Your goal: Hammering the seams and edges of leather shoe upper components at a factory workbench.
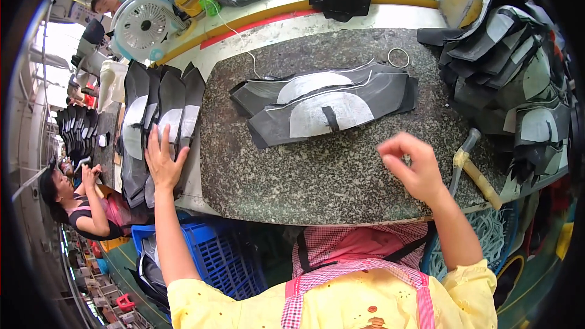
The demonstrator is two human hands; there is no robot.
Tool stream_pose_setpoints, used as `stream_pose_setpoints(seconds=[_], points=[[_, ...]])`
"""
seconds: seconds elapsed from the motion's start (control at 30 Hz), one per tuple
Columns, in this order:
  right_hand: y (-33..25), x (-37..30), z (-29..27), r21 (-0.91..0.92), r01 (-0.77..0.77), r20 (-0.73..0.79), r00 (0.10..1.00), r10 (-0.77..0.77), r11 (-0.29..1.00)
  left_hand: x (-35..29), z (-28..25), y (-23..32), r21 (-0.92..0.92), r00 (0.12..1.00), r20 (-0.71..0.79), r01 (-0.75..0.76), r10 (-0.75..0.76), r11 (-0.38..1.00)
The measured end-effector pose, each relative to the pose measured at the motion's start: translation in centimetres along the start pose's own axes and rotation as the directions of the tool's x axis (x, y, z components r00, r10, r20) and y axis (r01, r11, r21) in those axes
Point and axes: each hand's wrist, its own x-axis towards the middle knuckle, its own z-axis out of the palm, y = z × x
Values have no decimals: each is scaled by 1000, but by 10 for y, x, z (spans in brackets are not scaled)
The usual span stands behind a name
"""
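While two black panels [317, 106] are lying overlapped on the stone slab [292, 176], I'm resting the left hand [163, 164] on the side stack [173, 92], fingers [165, 139] spread, gripping nothing; right hand [415, 167]'s hovering loosely curled, seemingly empty. I'd be pressing lightly, not skewing edges.

Left grip [163, 166] spreads wide while right grip [419, 169] curls.

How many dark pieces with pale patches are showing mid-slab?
2: a nearer piece, and a farther piece partly covered by it. Dark edges poke out around them, so more may be hidden underneath.
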Motion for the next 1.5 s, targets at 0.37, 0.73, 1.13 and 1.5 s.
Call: stream_pose_setpoints(seconds=[0.37, 0.73, 1.13, 1.5], points=[[-4, 130, 47, -458, 308, 245, 946, -215, 834, 143, 15, 184, -464, 994, -79, -107, 80, 880], [14, 105, 75, -563, 351, 228, 936, -267, 748, 271, 57, 138, -617, 975, 172, 217, -140, 756], [18, 96, 79, -560, 329, 205, 944, -257, 760, 270, 128, 80, -129, 1000, -4, 2, -2, 992], [27, 123, 51, -273, 326, 34, 944, -329, 905, 196, -16, 158, -625, 899, -125, -400, 420, 670]])
